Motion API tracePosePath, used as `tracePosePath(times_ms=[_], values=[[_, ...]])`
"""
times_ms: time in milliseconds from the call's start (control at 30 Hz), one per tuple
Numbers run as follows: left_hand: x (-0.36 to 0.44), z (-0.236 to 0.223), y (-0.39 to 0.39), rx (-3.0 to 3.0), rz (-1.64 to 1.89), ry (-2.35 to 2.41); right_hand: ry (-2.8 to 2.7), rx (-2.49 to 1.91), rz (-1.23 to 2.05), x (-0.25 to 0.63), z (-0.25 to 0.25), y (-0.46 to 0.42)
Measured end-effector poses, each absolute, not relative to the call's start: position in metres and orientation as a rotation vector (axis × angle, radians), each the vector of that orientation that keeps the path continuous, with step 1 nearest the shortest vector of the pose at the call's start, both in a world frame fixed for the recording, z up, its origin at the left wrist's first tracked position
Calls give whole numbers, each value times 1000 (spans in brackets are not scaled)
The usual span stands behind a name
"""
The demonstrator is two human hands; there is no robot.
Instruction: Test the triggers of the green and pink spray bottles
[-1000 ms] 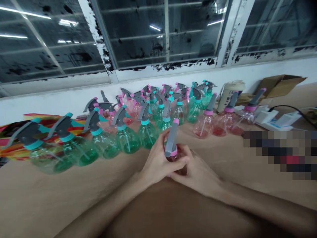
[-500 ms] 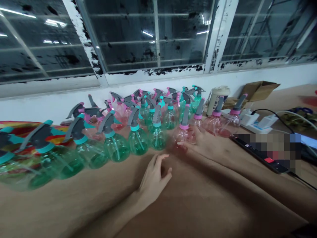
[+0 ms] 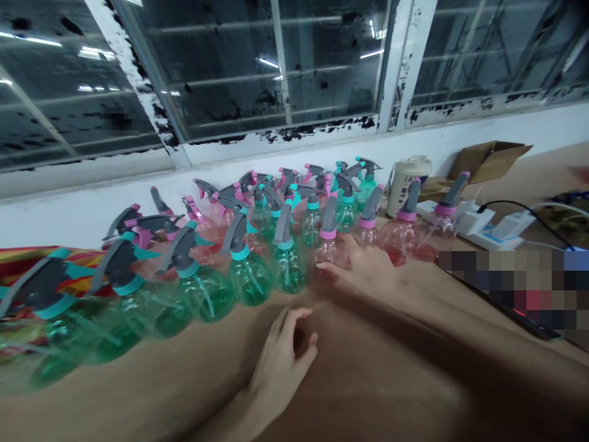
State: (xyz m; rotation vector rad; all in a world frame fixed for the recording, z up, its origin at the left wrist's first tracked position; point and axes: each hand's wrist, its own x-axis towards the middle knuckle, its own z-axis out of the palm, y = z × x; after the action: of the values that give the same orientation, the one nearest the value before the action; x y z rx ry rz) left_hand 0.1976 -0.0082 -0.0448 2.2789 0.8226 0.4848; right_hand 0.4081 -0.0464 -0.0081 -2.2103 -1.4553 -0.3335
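Observation:
My right hand (image 3: 368,264) is wrapped around the body of a pink spray bottle (image 3: 328,250), thumb in front and fingers partly hidden behind it. The bottle stands upright on the table, close beside the end green spray bottle (image 3: 288,267). Below the row, my left hand (image 3: 288,353) hovers low over or rests on the tabletop, fingers curved, thumb apart and nothing between them. More green bottles with turquoise collars run off to the left in a slanting row. To the right of the held bottle are several pink ones, including a nearby pink bottle (image 3: 368,230).
Behind the front row, pink and green spray bottles crowd against the white wall (image 3: 138,184). At the right are a lidded cup (image 3: 407,184), an open cardboard box (image 3: 490,162), a power strip (image 3: 494,236) with cables, and a dark device (image 3: 529,322), partly pixelated.
My right hand has shifted the pink bottle slightly left, nearer the end green bottle and farther from the neighbouring pink one. My left hand keeps its curved pose. The view has shifted somewhat.

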Motion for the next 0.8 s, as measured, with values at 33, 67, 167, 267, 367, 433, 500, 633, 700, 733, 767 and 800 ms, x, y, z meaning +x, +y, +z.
tracePosePath(times_ms=[33,67,167,267,367,433,500,633,700,733,767,800], values=[[198,-45,-8,2280,483,822,-1446,-2199,-338,407,-6,-51],[198,-46,-7,2280,480,820,-1431,-2185,-340,408,-3,-57],[197,-48,-6,2276,483,805,-1343,-2136,-359,421,2,-79],[197,-48,-6,2286,503,815,-1272,-2096,-424,447,0,-95],[197,-47,-6,2296,516,836,-1233,-2133,-434,469,-4,-95],[198,-45,-6,2300,515,837,-1219,-2159,-399,475,-6,-87],[198,-44,-5,2302,508,838,-1224,-2160,-363,475,-8,-77],[198,-45,-5,2303,526,835,-1198,-2184,-333,471,-13,-60],[198,-45,-4,2306,535,822,-1186,-2196,-323,471,-14,-59],[198,-45,-4,2308,544,814,-1190,-2198,-318,471,-14,-61],[198,-44,-4,2307,554,805,-1201,-2198,-311,470,-14,-64],[198,-44,-5,2305,569,797,-1214,-2197,-304,470,-14,-68]])
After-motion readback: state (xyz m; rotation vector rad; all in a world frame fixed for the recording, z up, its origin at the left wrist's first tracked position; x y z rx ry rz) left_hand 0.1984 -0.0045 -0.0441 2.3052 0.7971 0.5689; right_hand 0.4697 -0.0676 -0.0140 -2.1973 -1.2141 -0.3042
